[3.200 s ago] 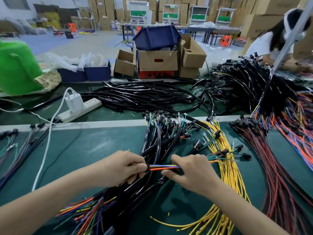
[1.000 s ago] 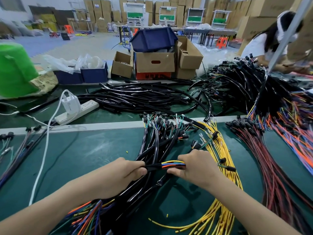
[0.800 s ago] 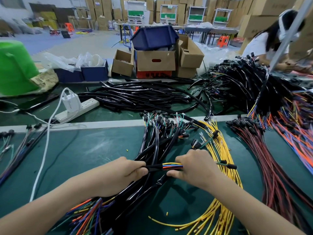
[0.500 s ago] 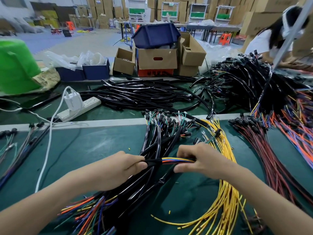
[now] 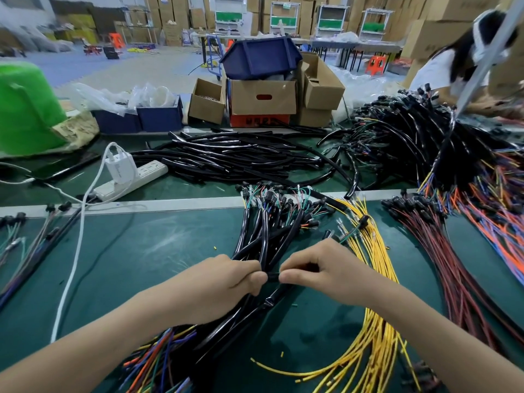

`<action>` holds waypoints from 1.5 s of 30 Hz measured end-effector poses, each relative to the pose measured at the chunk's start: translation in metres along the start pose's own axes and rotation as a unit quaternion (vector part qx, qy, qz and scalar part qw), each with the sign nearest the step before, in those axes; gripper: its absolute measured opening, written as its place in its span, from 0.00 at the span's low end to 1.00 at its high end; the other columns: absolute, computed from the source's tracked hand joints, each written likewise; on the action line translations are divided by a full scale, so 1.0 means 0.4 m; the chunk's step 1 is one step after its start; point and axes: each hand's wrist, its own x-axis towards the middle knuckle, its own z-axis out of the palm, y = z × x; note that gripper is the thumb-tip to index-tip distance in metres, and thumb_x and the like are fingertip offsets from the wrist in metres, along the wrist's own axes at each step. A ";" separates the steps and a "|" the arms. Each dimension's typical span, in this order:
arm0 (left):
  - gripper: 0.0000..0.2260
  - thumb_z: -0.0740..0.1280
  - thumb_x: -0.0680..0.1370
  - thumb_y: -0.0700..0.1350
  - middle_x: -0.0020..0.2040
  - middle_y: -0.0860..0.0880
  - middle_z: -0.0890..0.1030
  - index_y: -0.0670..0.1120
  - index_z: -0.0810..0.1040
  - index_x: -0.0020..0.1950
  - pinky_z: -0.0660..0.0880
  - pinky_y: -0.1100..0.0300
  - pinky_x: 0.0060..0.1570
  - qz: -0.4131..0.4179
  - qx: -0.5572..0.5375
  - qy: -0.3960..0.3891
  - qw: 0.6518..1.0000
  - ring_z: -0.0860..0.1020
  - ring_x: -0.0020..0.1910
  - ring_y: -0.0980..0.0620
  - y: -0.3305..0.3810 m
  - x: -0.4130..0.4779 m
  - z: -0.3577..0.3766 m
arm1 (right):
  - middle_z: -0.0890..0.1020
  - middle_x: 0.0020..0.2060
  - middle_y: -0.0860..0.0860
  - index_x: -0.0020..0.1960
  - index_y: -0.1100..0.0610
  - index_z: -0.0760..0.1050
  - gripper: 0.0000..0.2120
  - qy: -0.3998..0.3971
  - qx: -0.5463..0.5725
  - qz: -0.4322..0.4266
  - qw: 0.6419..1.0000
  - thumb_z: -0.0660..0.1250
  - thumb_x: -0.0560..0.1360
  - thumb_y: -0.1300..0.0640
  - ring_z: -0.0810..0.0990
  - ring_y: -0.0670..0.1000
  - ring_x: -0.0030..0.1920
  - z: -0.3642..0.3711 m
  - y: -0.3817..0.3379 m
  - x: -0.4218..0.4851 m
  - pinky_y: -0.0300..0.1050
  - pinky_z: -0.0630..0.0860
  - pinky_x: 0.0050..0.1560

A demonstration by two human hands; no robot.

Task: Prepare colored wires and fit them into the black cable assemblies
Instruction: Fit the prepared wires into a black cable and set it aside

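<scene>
My left hand (image 5: 224, 285) and my right hand (image 5: 326, 270) meet thumb to thumb over a pile of black cable assemblies (image 5: 266, 236) on the green mat. Both pinch one short black sleeve (image 5: 273, 277) between them; the colored wires inside it are hidden by my fingers. Loose colored wire ends (image 5: 158, 361) fan out of the pile below my left wrist. A bundle of yellow wires (image 5: 374, 279) lies just right of my right hand.
Red-brown wires (image 5: 448, 256) and orange-blue wires (image 5: 499, 219) spread at the right. Bare black tubes (image 5: 232, 160) lie across the far table beside a white power strip (image 5: 127, 180). Cardboard boxes (image 5: 263, 100) stand behind; a person works at the far right.
My right hand has slid left along the colored wires until they vanished into the black sleeve. The gap between my hands has closed; my left hand stayed in place.
</scene>
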 end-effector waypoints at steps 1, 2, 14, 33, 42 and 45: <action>0.15 0.53 0.82 0.54 0.25 0.56 0.72 0.52 0.75 0.43 0.63 0.67 0.30 -0.009 -0.056 -0.011 0.998 0.69 0.27 0.59 -0.001 0.003 0.000 | 0.80 0.33 0.38 0.49 0.46 0.82 0.10 -0.002 -0.004 -0.006 1.000 0.66 0.75 0.43 0.76 0.38 0.35 0.005 -0.005 -0.001 0.38 0.69 0.39; 0.16 0.54 0.82 0.52 0.25 0.56 0.71 0.50 0.77 0.41 0.63 0.67 0.30 -0.019 -0.115 -0.023 0.993 0.67 0.25 0.59 -0.006 0.005 -0.003 | 0.82 0.36 0.41 0.50 0.46 0.82 0.10 -0.006 -0.004 -0.010 1.000 0.67 0.75 0.43 0.77 0.40 0.37 0.007 -0.005 -0.003 0.40 0.71 0.40; 0.12 0.60 0.81 0.47 0.25 0.56 0.75 0.51 0.74 0.38 0.64 0.69 0.29 -0.009 -0.092 0.072 0.993 0.70 0.26 0.57 -0.020 -0.001 0.005 | 0.65 0.38 0.40 0.54 0.53 0.70 0.11 -0.009 -0.164 -0.025 0.986 0.57 0.80 0.47 0.64 0.46 0.43 0.018 0.015 -0.013 0.41 0.65 0.44; 0.11 0.56 0.82 0.46 0.26 0.57 0.73 0.51 0.75 0.44 0.64 0.71 0.30 0.020 -0.090 0.029 0.995 0.69 0.26 0.60 -0.084 -0.032 -0.040 | 0.77 0.41 0.38 0.54 0.48 0.74 0.06 0.035 0.022 -0.032 0.999 0.63 0.78 0.49 0.74 0.40 0.41 0.017 0.025 -0.004 0.31 0.66 0.40; 0.15 0.55 0.81 0.50 0.25 0.54 0.70 0.56 0.66 0.34 0.65 0.63 0.36 0.008 -0.025 0.064 0.998 0.67 0.28 0.57 -0.113 -0.030 -0.015 | 0.69 0.26 0.48 0.41 0.54 0.69 0.22 0.068 0.018 -0.042 0.997 0.50 0.76 0.37 0.67 0.46 0.27 0.013 0.007 0.006 0.37 0.61 0.30; 0.15 0.54 0.81 0.50 0.26 0.57 0.71 0.56 0.66 0.34 0.64 0.66 0.35 0.011 -0.016 0.053 0.998 0.68 0.28 0.58 -0.111 -0.028 -0.014 | 0.69 0.26 0.47 0.41 0.56 0.69 0.22 0.066 0.020 -0.043 0.997 0.51 0.75 0.38 0.66 0.45 0.27 0.021 0.003 0.008 0.37 0.60 0.31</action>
